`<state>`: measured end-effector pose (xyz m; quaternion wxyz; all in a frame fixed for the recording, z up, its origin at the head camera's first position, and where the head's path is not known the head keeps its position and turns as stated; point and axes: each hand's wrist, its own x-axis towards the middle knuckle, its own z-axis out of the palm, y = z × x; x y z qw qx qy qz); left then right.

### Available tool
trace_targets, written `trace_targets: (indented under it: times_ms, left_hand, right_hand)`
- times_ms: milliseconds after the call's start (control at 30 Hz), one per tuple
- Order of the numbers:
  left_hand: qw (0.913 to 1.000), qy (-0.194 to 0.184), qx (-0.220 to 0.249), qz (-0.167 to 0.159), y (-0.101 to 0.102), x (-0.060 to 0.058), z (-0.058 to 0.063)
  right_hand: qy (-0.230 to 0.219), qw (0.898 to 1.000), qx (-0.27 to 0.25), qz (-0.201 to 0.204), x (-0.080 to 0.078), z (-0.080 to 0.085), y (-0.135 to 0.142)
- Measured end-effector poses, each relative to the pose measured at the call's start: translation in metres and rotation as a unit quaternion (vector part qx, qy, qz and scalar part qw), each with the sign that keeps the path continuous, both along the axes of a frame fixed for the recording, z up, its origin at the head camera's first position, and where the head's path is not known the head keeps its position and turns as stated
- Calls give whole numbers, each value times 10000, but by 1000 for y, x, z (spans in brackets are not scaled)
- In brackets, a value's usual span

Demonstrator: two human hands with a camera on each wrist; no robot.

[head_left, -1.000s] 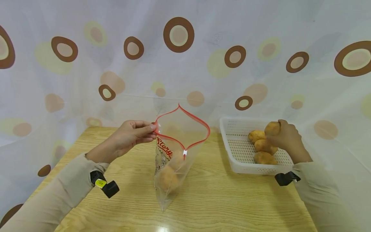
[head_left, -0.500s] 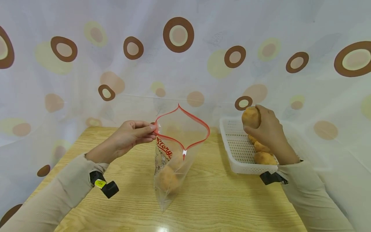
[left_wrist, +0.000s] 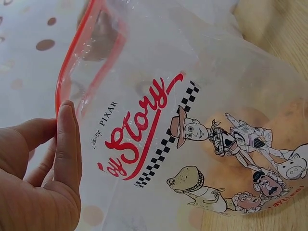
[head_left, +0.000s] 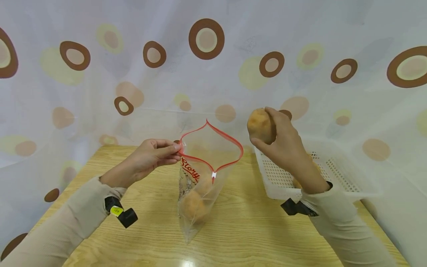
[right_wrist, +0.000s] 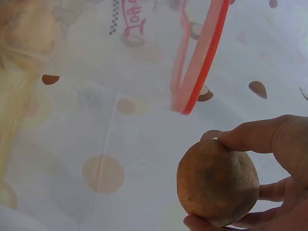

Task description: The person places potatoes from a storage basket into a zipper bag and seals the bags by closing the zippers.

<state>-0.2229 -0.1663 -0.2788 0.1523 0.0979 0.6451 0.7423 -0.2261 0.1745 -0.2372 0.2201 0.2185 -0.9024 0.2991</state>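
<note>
My left hand (head_left: 146, 159) pinches the left corner of the mouth of a clear zip bag (left_wrist: 144, 57) between thumb and fingers. The bag has a red zip rim, a white slider and printed cartoon figures; its mouth gapes wide. Potatoes (head_left: 193, 205) show through the plastic at its bottom. To the right of the bag's mouth and slightly higher, my right hand (head_left: 287, 144) grips a potato (right_wrist: 216, 183) between thumb and fingers. In the right wrist view that potato is apart from the red rim.
A white perforated plastic basket (head_left: 271, 191) stands on the wooden table (head_left: 240, 237) at the right, partly behind my right forearm. Potatoes in it are mostly hidden by that hand. A dotted curtain (head_left: 213, 85) hangs behind the table.
My right hand has lifted the potato out of the basket and carried it left and up toward the bag. The left hand and bag have stayed nearly still.
</note>
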Motion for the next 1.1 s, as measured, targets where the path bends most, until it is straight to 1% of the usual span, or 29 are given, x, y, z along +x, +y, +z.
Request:
trace_targets:
  times_ms: [133,233,367,600,800,967,1100]
  left_hand:
    - [10000,27,-52,14,-1,0,1]
    - [9999,41,-97,33,-1,-1,2]
    - [9999,35,-93,44,-1,-2,3]
    - [10000,-20,-73,56,0,-3,3]
    - [10000,4,-93,29,1,-1,2]
    - [9999,16,-102,35,1,-2,0]
    - [9999,94,-91,0,2,-3,-1]
  right_hand:
    - [144,9997,-91,178,5,5,-14]
    - [164,9993,-122,302,9,7,-23]
    - [60,9985,-149,516,13,9,-35]
    - [-150,9965,128,809,21,7,-53]
    - [-342,9941,305,984,28,4,-62]
    - [-369,9929,434,1043,30,0,-63]
    - [-387,9925,496,1046,32,0,-65]
